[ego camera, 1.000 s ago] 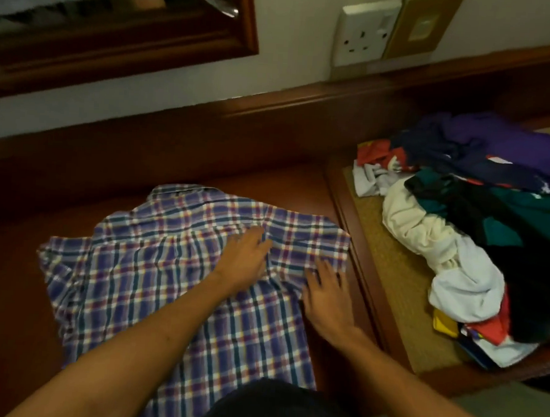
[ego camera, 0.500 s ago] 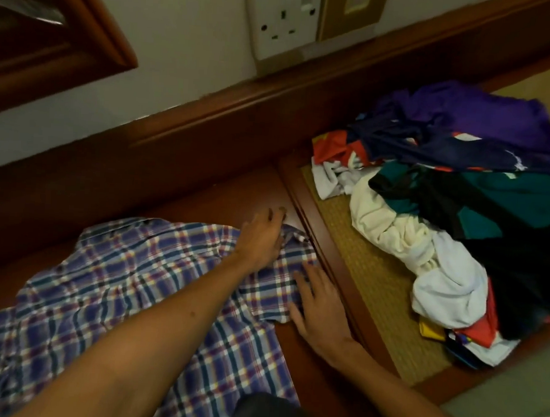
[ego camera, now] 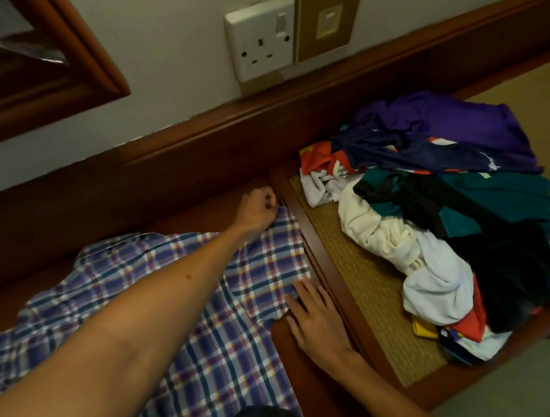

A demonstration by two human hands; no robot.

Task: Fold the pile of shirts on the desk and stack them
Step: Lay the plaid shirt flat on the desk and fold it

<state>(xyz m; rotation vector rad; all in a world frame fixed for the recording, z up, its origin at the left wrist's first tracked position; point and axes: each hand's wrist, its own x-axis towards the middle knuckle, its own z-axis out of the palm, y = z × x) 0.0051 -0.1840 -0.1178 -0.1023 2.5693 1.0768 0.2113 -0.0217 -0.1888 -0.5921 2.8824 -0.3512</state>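
A blue, white and red plaid shirt [ego camera: 216, 326] lies spread on the dark wooden desk [ego camera: 184, 213]. My left hand [ego camera: 257, 210] reaches across it and pinches the far corner of its right sleeve, fingers curled. My right hand [ego camera: 314, 318] lies flat on the desk, its straight fingertips pressing the sleeve's near edge. To the right, a heap of unfolded shirts [ego camera: 441, 223] in purple, navy, teal, black, cream, white and red lies on a woven mat.
The woven mat [ego camera: 368, 289] sits in a raised wooden frame [ego camera: 324, 268] just right of the plaid shirt. A wooden rail runs along the wall behind. A wall socket [ego camera: 260, 38] and a mirror frame [ego camera: 84, 48] are above.
My left hand moved out along the right sleeve to its far corner and closed on the cloth. My right hand slid to the sleeve's near edge. The view swung right.
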